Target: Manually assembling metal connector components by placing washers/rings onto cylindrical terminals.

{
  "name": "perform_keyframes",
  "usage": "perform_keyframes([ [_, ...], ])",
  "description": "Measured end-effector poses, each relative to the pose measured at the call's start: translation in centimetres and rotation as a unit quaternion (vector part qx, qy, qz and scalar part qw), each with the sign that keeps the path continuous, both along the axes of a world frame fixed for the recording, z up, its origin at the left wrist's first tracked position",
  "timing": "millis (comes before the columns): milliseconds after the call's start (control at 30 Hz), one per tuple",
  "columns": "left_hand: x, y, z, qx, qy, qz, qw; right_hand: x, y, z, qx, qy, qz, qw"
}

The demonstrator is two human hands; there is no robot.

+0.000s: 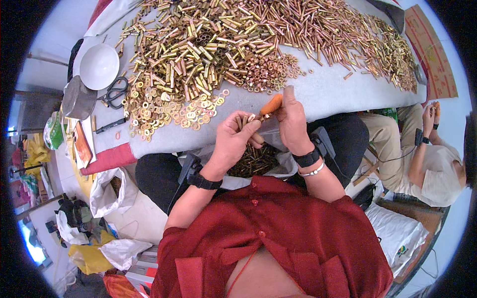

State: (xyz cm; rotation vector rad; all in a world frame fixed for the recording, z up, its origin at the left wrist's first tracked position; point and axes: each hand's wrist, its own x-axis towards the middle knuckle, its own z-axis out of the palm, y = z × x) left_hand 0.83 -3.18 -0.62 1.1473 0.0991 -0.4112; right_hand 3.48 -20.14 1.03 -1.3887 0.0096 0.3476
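Just off the table's near edge, my left hand (232, 135) is closed around several short metal tubes (243, 120), brass-coloured. My right hand (294, 126) meets it from the right, thumb raised, with an orange finger cover (272, 104) on what looks like its index finger. Between the two hands is a small brass-coloured piece (268, 115), pinched by the right fingers; its exact shape is too small to tell. Beneath my hands, an open white sack (285, 164) in my lap holds many dark brassy metal parts (256, 160).
On the grey-covered table (338, 97) lie a heap of brass tubes (198, 54), a pile of nuts (263, 72) and flat washers (164, 111). At left are a white bowl (99, 67), scissors (117, 92) and a black pen (110, 125). Another person (432, 169) sits at right.
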Motion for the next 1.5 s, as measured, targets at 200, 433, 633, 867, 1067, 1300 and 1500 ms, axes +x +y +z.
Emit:
perform_keyframes([
  [200,0.6,0.8,0.1,-0.043,0.005,0.023,0.999,-0.4,2.6,0.9,0.075,-0.045,-0.066,0.994],
  [433,0.8,1.0,0.1,-0.05,-0.016,0.025,0.998,-0.7,2.6,0.6,-0.16,-0.126,-0.041,0.978],
  [633,0.8,1.4,0.7,-0.128,0.015,0.017,0.992,-0.3,-0.7,-2.4,0.215,-0.03,-0.006,0.976],
  [867,0.6,1.8,0.2,-0.124,0.001,0.006,0.992,-1.8,3.2,1.4,0.178,0.06,-0.148,0.971],
  [1067,0.7,3.3,0.9,-0.007,-0.012,-0.035,0.999,-3.0,-1.4,0.4,-0.235,0.018,0.011,0.972],
  [1300,-0.9,3.5,1.2,0.273,0.016,-0.231,0.934,-7.3,-5.2,-4.1,-0.709,-0.116,-0.003,0.696],
  [1500,-0.9,4.3,-1.4,0.482,-0.104,-0.233,0.838,-8.0,-6.7,-12.0,-0.615,0.124,0.015,0.779],
])
